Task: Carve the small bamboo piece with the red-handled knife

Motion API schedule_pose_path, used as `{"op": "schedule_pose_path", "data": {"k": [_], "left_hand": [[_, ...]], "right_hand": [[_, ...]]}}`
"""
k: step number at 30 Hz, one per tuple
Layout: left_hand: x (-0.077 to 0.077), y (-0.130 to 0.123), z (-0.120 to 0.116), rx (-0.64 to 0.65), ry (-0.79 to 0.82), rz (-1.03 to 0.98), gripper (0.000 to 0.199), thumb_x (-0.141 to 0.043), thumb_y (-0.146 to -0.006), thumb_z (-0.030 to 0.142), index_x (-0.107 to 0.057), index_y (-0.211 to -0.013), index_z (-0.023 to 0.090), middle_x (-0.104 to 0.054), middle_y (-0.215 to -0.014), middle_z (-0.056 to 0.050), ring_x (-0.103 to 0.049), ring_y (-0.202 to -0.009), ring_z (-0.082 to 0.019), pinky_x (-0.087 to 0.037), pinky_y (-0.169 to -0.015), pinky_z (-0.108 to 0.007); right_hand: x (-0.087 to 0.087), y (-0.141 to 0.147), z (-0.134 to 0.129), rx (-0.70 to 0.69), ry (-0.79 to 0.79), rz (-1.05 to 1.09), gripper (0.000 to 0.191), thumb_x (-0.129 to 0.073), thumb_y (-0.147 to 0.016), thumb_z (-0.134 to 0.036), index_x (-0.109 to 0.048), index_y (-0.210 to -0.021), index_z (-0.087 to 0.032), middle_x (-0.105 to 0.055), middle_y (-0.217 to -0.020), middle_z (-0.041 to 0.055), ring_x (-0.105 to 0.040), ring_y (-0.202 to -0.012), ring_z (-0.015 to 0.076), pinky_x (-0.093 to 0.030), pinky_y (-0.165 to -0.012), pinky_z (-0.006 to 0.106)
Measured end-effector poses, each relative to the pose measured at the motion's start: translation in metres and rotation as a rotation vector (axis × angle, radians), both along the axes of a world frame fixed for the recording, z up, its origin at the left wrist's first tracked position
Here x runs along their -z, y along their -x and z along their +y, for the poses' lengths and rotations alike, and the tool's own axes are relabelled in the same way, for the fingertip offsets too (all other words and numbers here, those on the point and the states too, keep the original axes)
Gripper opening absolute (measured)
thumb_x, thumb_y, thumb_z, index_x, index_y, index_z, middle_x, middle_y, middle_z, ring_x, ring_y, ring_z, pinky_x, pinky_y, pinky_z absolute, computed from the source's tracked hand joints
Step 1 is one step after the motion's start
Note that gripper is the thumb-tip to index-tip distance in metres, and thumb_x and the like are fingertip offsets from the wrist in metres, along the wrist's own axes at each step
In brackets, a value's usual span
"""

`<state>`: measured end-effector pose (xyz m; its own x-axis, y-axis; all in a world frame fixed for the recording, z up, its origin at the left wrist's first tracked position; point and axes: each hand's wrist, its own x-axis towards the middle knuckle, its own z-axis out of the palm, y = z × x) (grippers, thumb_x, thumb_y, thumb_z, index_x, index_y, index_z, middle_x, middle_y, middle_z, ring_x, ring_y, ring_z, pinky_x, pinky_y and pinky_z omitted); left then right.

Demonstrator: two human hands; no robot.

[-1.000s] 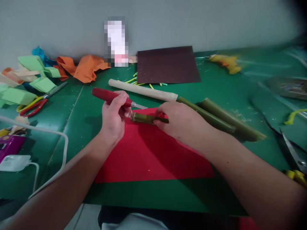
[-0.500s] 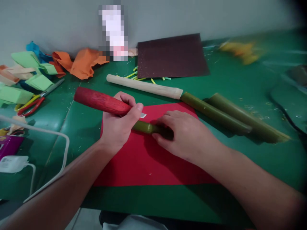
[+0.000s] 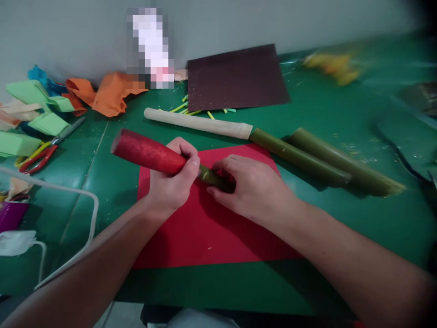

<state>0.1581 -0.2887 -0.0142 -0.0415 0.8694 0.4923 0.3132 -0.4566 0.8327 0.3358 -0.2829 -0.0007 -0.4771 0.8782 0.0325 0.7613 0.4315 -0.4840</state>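
Observation:
My left hand [image 3: 172, 180] is wrapped round a thick red tube [image 3: 146, 151], its wider end raised to the left. On the far side of that hand a green bamboo tube [image 3: 205, 175] runs on in line with the red one. Whether the two are joined or one piece is hidden by my fingers. The right hand [image 3: 251, 184] grips the green tube's other end between thumb and fingers. Both hands are over a red sheet of paper [image 3: 205, 237] that lies on the green table.
Beyond the hands lie a pale stick [image 3: 198, 122] and two green bamboo tubes [image 3: 300, 157]. A dark brown sheet [image 3: 237, 79] rests at the back. Scissors [image 3: 43, 157], crumpled orange paper [image 3: 109, 93] and green paper [image 3: 48, 123] are on the left, near a white cable [image 3: 95, 205].
The right hand has come closer to the left, so less of the green tube shows between them. The red tube's wide end has turned more towards me. The whole view has shifted slightly.

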Motion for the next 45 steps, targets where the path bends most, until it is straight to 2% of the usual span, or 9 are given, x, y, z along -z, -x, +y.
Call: {"op": "schedule_pose_path", "data": {"k": [5,9,14,21,28,31,35,41,45], "left_hand": [[0.0,0.002,0.003,0.117,-0.061,0.1,0.015,-0.054,-0.078,0.011,-0.054,-0.065,0.02,-0.053,-0.062,0.003,-0.05,-0.057,-0.01,-0.043,-0.055,-0.025],[0.004,0.0,0.003,0.116,-0.052,0.025,0.024,-0.054,-0.086,0.019,-0.052,-0.062,0.019,-0.052,-0.059,0.002,-0.049,-0.056,-0.01,-0.043,-0.055,-0.024],[0.006,0.003,0.004,0.159,-0.029,0.053,0.02,-0.055,-0.085,0.019,-0.053,-0.065,0.02,-0.052,-0.06,0.002,-0.048,-0.053,-0.01,-0.041,-0.052,-0.025],[-0.003,0.008,0.008,0.171,-0.038,0.283,0.017,-0.056,-0.079,0.02,-0.056,-0.061,0.02,-0.058,-0.059,0.001,-0.049,-0.052,-0.012,-0.039,-0.05,-0.027],[-0.005,0.005,0.009,0.199,-0.014,0.246,0.015,-0.057,-0.077,0.014,-0.054,-0.063,0.02,-0.056,-0.06,0.002,-0.047,-0.054,-0.011,-0.037,-0.05,-0.026],[-0.008,0.002,0.007,0.218,0.03,0.265,0.021,-0.061,-0.081,0.02,-0.052,-0.062,0.019,-0.053,-0.057,0.003,-0.046,-0.052,-0.01,-0.035,-0.048,-0.025],[-0.009,0.001,0.006,0.154,0.058,0.267,0.025,-0.065,-0.083,0.025,-0.051,-0.063,0.019,-0.054,-0.058,0.003,-0.048,-0.053,-0.01,-0.036,-0.048,-0.024],[-0.01,0.007,0.008,0.227,-0.009,0.377,0.016,-0.058,-0.082,0.017,-0.056,-0.067,0.019,-0.059,-0.062,0.001,-0.051,-0.055,-0.011,-0.04,-0.051,-0.025],[-0.004,0.007,0.009,0.228,-0.067,0.286,0.017,-0.056,-0.082,0.016,-0.055,-0.065,0.02,-0.058,-0.06,0.002,-0.051,-0.053,-0.01,-0.04,-0.05,-0.025]], "right_hand": [[0.0,0.001,0.0,-0.03,0.058,-0.006,0.025,-0.066,-0.08,-0.039,-0.066,-0.094,-0.018,-0.064,-0.086,0.0036,-0.05,-0.071,0.0147,-0.032,-0.06,0.03],[0.0,0.001,-0.001,-0.047,0.063,-0.009,0.031,-0.064,-0.081,-0.041,-0.07,-0.102,-0.019,-0.064,-0.089,0.0047,-0.053,-0.074,0.0161,-0.032,-0.061,0.029],[-0.002,0.002,-0.004,-0.079,0.044,-0.016,0.027,-0.063,-0.081,-0.038,-0.069,-0.096,-0.017,-0.062,-0.086,0.0046,-0.05,-0.07,0.0152,-0.031,-0.059,0.03],[-0.004,0.004,-0.003,-0.075,0.042,-0.034,0.022,-0.06,-0.081,-0.036,-0.065,-0.09,-0.017,-0.062,-0.085,0.0046,-0.051,-0.071,0.0159,-0.03,-0.06,0.03],[-0.002,0.004,-0.002,-0.077,0.039,-0.017,0.019,-0.06,-0.079,-0.035,-0.061,-0.086,-0.018,-0.061,-0.08,0.0036,-0.049,-0.069,0.0155,-0.029,-0.059,0.029],[-0.001,0.004,-0.002,-0.067,0.025,0.0,0.017,-0.061,-0.079,-0.035,-0.061,-0.083,-0.018,-0.062,-0.079,0.0035,-0.05,-0.069,0.0154,-0.029,-0.059,0.029],[0.001,0.003,-0.001,-0.072,0.024,0.022,0.017,-0.062,-0.079,-0.034,-0.062,-0.084,-0.017,-0.062,-0.08,0.0036,-0.05,-0.069,0.015,-0.03,-0.06,0.029],[0.0,0.002,-0.001,-0.088,0.025,0.013,0.019,-0.062,-0.08,-0.035,-0.063,-0.087,-0.017,-0.062,-0.082,0.0037,-0.05,-0.07,0.0153,-0.03,-0.06,0.029],[0.001,0.002,0.0,-0.089,0.019,0.017,0.021,-0.062,-0.08,-0.035,-0.065,-0.09,-0.017,-0.063,-0.083,0.004,-0.051,-0.071,0.0155,-0.032,-0.06,0.029]]}}
